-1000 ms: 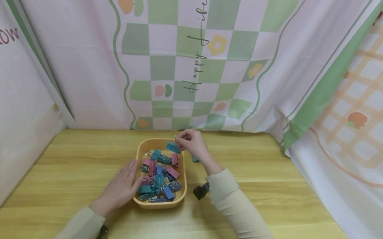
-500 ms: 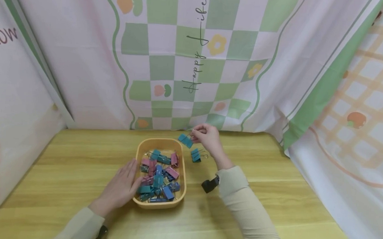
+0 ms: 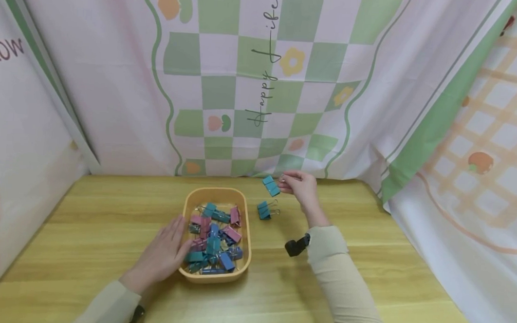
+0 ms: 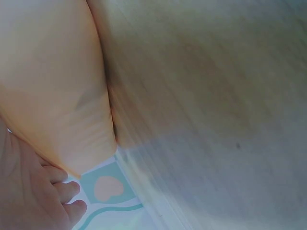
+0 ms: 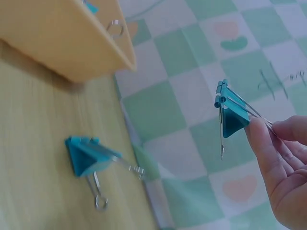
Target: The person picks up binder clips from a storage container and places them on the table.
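Note:
My right hand [image 3: 302, 189] pinches a teal binder clip [image 3: 271, 186] by one wire handle, above the table behind and right of the tray. In the right wrist view that clip [image 5: 233, 112] hangs off the fingertips, its other handle pointing down. A second teal binder clip [image 3: 264, 210] lies on the table just right of the tray, its handles spread. The yellow tray [image 3: 248, 239] contains several binder clips in teal, pink and blue. My left hand [image 3: 160, 251] rests with straight fingers against the tray's left wall; the left wrist view shows its fingers [image 4: 67, 191] beside the tray.
The wooden table [image 3: 120, 208] stretches on both sides of the tray. A checkered curtain [image 3: 218, 91] hangs at the table's back edge, close behind my right hand. More printed fabric [image 3: 483, 144] stands along the right side.
My right hand has carried the pinched teal clip from over the tray's far right corner rightward past its rim, uncovering the clip on the table. The left hand stays put.

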